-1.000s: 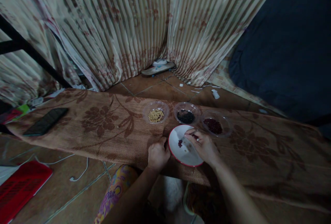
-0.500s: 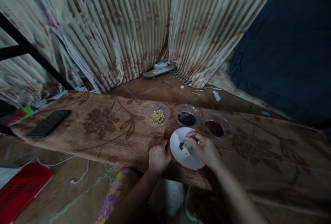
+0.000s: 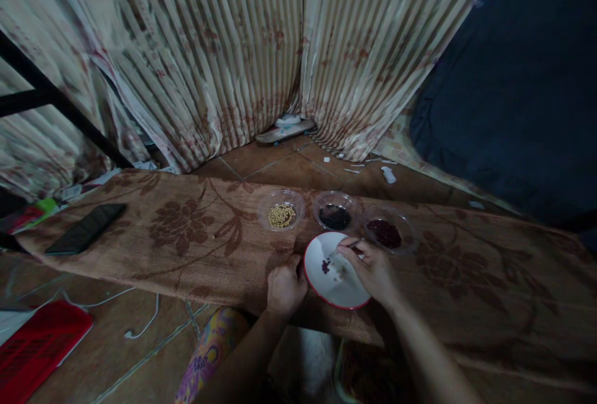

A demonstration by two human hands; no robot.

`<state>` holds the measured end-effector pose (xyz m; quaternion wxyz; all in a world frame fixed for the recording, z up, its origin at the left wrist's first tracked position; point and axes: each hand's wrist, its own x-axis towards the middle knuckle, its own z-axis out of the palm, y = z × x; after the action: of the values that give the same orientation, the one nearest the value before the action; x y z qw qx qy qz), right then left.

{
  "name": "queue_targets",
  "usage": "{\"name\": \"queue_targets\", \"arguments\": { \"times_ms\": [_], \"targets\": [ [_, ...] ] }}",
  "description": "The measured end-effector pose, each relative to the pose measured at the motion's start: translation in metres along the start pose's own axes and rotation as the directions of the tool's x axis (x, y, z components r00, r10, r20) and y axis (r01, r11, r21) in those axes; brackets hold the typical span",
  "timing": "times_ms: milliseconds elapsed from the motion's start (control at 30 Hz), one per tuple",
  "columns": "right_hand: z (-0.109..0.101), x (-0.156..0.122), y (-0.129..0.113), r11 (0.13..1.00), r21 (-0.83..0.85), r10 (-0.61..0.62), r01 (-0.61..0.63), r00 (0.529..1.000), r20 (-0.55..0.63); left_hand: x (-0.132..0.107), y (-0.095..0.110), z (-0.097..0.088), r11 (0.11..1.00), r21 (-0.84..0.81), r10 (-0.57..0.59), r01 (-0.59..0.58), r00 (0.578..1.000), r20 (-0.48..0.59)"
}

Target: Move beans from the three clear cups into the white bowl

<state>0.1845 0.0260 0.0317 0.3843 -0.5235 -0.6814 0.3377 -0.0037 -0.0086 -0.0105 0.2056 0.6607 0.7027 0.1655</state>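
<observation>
A white bowl (image 3: 329, 286) with a red rim stands near the front edge of the cloth-covered table. My left hand (image 3: 285, 286) is closed at the bowl's left rim, with its fingertips mostly hidden there. Over the bowl's right side, my right hand (image 3: 373, 270) pinches thin metal tweezers (image 3: 333, 253), tips pointing down into the bowl. Close to the tips lie a few dark red beans (image 3: 325, 265). Behind the bowl are three clear plastic cups: one with yellow soybeans (image 3: 281, 215), one with black beans (image 3: 334, 217), one with red beans (image 3: 385, 233).
A dark phone (image 3: 86, 229) lies on the left part of the flowered brown tablecloth (image 3: 181, 230). Striped curtains (image 3: 224, 50) hang behind, with a skateboard (image 3: 285, 132) at their foot. A red basket (image 3: 41, 348) and a white earphone cable (image 3: 144, 323) are on the tiled floor.
The tweezers stay low over the bowl near the red beans, with only a slight shift of the right hand. The left hand keeps its place, and the view moves slightly.
</observation>
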Motion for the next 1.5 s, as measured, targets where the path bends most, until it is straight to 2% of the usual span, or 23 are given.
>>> {"name": "queue_targets", "arguments": {
  "times_ms": [200,300,400,533,567,633,733,767,833,900,933,1000,1067,1133,1500],
  "targets": [
    [-0.013,0.001,0.002,0.979,0.2,0.082,-0.047,0.981,-0.174,0.0,0.002,-0.003,1.0,-0.002,-0.015,0.015,1.0,0.02],
    [-0.03,0.002,0.002,0.954,0.299,0.128,-0.022,0.933,-0.338,0.0,0.002,-0.005,1.0,-0.01,-0.023,0.024,0.999,0.025],
    [-0.056,0.005,0.005,0.951,0.31,0.16,0.017,0.829,-0.536,0.001,0.002,-0.005,0.999,-0.02,-0.034,0.034,0.999,0.032],
    [-0.089,0.008,0.021,0.981,0.191,0.178,-0.048,0.628,-0.758,0.002,0.001,-0.004,0.998,-0.043,-0.033,0.035,0.999,0.043],
    [-0.094,0.009,0.026,0.981,0.177,0.192,-0.085,0.596,-0.78,0.002,0.001,-0.004,0.998,-0.042,-0.037,0.039,0.998,0.045],
    [-0.099,0.01,0.036,0.969,0.185,0.246,-0.163,0.572,-0.782,0.002,0.001,-0.004,0.999,-0.033,-0.041,0.043,0.998,0.043],
    [-0.091,0.011,0.042,0.957,0.219,0.291,-0.192,0.621,-0.728,0.001,0.0,-0.004,0.999,-0.021,-0.03,0.031,0.999,0.028],
    [-0.085,0.01,0.04,0.96,0.226,0.28,-0.168,0.657,-0.7,0.001,0.0,-0.004,0.999,-0.019,-0.026,0.026,0.999,0.025],
    [-0.07,0.008,0.032,0.964,0.243,0.236,-0.107,0.766,-0.597,0.0,0.0,-0.003,1.0,-0.022,-0.01,0.01,1.0,0.018],
    [-0.053,0.004,0.02,0.967,0.245,0.169,-0.07,0.895,-0.413,0.0,0.0,-0.003,1.0,-0.018,0.008,-0.008,1.0,0.002],
    [-0.046,0.002,0.015,0.971,0.232,0.133,-0.062,0.944,-0.302,0.0,0.001,-0.002,1.0,-0.011,0.013,-0.013,1.0,-0.008],
    [-0.032,0.0,0.007,0.985,0.168,0.068,-0.049,0.992,-0.11,0.0,0.001,-0.002,1.0,0.01,0.013,-0.013,1.0,-0.023],
    [-0.022,-0.001,0.003,0.995,0.1,0.027,-0.029,0.999,0.019,0.0,0.001,-0.001,1.0,0.024,0.011,-0.01,1.0,-0.025],
    [-0.015,0.0,0.003,0.998,0.066,0.012,-0.016,0.998,0.069,0.0,0.001,-0.001,1.0,0.025,0.011,-0.01,1.0,-0.025],
    [-0.004,0.001,0.008,1.0,-0.013,0.006,-0.005,0.994,0.108,0.0,0.004,-0.005,1.0,0.014,-0.02,0.02,0.999,0.031]
  ]
}}
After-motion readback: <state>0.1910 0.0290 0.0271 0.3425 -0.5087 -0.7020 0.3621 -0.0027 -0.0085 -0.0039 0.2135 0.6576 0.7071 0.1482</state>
